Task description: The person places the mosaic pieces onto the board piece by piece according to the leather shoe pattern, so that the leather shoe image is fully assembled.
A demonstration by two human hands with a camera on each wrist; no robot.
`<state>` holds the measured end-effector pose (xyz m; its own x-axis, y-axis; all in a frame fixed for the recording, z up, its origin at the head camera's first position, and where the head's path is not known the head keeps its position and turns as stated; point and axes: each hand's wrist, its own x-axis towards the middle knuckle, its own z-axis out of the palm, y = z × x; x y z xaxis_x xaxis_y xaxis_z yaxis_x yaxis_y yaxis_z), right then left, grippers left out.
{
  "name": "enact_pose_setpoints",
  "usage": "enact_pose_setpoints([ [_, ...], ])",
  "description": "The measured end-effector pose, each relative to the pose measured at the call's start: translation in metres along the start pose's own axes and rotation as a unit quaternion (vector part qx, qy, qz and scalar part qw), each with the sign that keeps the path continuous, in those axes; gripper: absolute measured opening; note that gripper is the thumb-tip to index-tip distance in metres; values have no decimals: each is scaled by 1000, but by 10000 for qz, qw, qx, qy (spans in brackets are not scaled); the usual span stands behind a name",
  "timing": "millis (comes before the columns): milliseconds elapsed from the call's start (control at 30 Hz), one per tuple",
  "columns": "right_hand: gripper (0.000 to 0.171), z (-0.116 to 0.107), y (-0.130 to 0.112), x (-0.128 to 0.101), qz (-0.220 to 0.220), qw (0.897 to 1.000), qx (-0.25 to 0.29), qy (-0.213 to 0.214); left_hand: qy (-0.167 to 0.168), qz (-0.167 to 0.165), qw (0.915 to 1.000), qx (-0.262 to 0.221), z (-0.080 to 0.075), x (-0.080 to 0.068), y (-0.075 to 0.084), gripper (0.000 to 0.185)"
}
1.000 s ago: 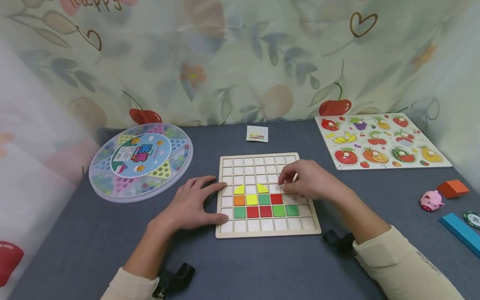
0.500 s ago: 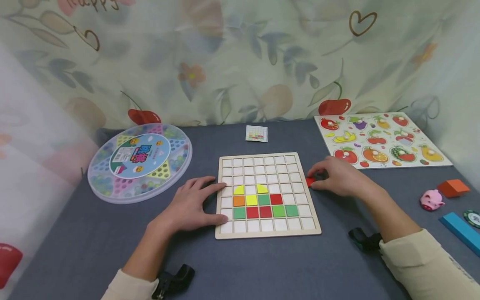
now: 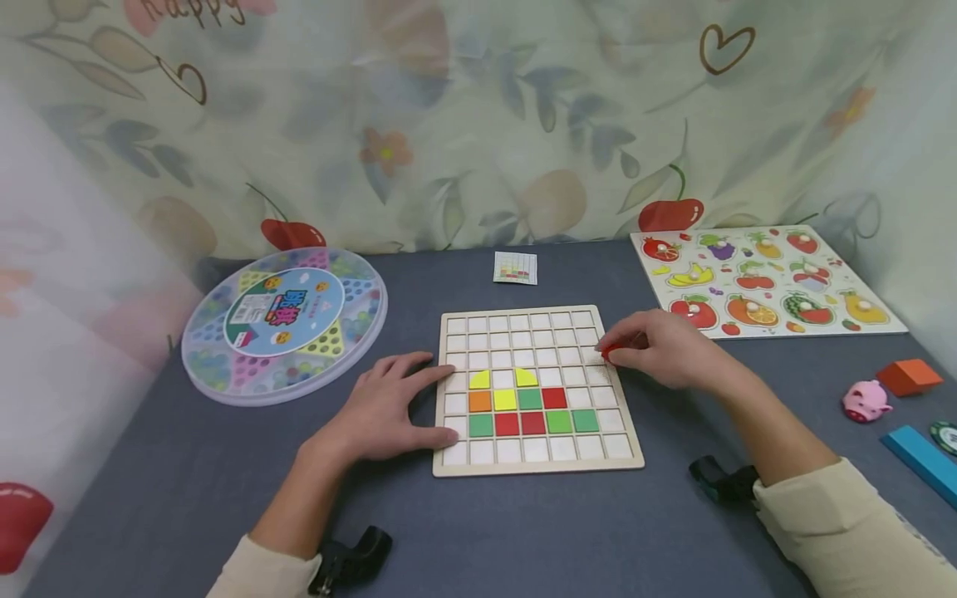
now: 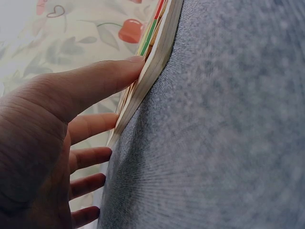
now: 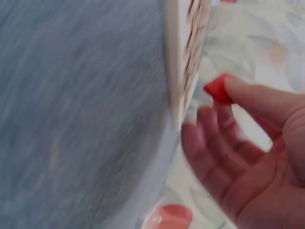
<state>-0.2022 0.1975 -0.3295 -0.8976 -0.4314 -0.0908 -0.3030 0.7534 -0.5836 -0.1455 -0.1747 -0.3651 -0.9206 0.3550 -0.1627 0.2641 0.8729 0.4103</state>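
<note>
A pale wooden grid board (image 3: 532,451) lies on the cloth between my hands, with green, red, orange and yellow tiles set in some of its squares. My left hand (image 3: 381,411) is spread at the board's left side; its thumb and index finger touch the edge, as the thumb (image 4: 102,83) also shows in the left wrist view. Between the thumb and fingers of my right hand (image 3: 668,349) a small red tile (image 5: 220,88) is pinched. That hand is at the board's right edge, above the upper squares, and partly covers the tile.
Behind the board lies a small pattern card (image 3: 515,268). A round Chinese checkers box (image 3: 280,328) stands at left, a fruit puzzle board (image 3: 770,282) at back right. Farther right are a pink pig (image 3: 866,402), an orange block (image 3: 910,377), a blue bar (image 3: 923,461) and a chip (image 3: 945,437).
My right hand has gone from over the board out past its right edge, where a red tile showed in its fingers, then slightly back left with it. My left hand stays put.
</note>
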Motion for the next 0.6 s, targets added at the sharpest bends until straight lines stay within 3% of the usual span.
enact_pose_setpoints([
  [167,23,6,-14,4,-83,9973,451,-575,0,6,10000,5,1,1,0,85],
  [300,8,12,-20,8,-162,9958,400,-811,0,45,10000,9,1,1,-1,85],
  [600,4,24,-24,14,-115,9952,198,-951,17,100,9999,-10,0,1,-2,85],
])
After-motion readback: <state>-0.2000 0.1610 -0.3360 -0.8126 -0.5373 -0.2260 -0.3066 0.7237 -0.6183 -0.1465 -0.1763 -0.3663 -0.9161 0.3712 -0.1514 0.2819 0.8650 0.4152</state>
